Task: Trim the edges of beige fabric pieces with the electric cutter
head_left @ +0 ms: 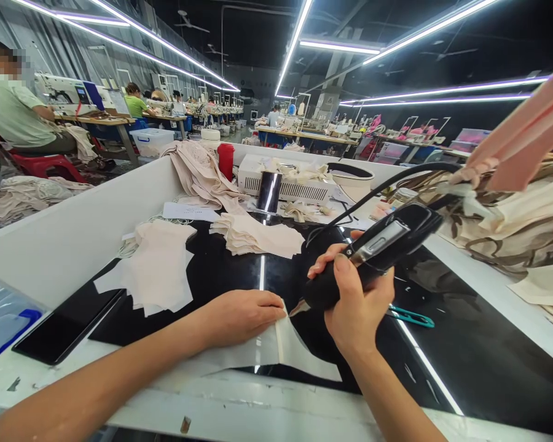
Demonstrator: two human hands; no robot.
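My left hand (244,316) lies on a pale fabric piece (299,350), its fingertips closed on the edge near a narrow strip. In my right hand (359,301) is a black corded hand tool (391,236) with a silver plate on its side. The tool is tilted, its rounded lower end close to the fabric beside my left fingertips; whether they touch I cannot tell. Under both hands is a glossy black work surface (479,344). Two stacks of cut pale fabric, a left one (159,267) and a middle one (258,236), lie farther back.
A black phone-like slab (69,316) lies at the left edge. Right of my right hand are teal snips (412,317). Behind stand a white vented box (288,184) and a red cup (225,161). Fabric heaps (511,227) fill the right side; a co-worker (18,104) sits far left.
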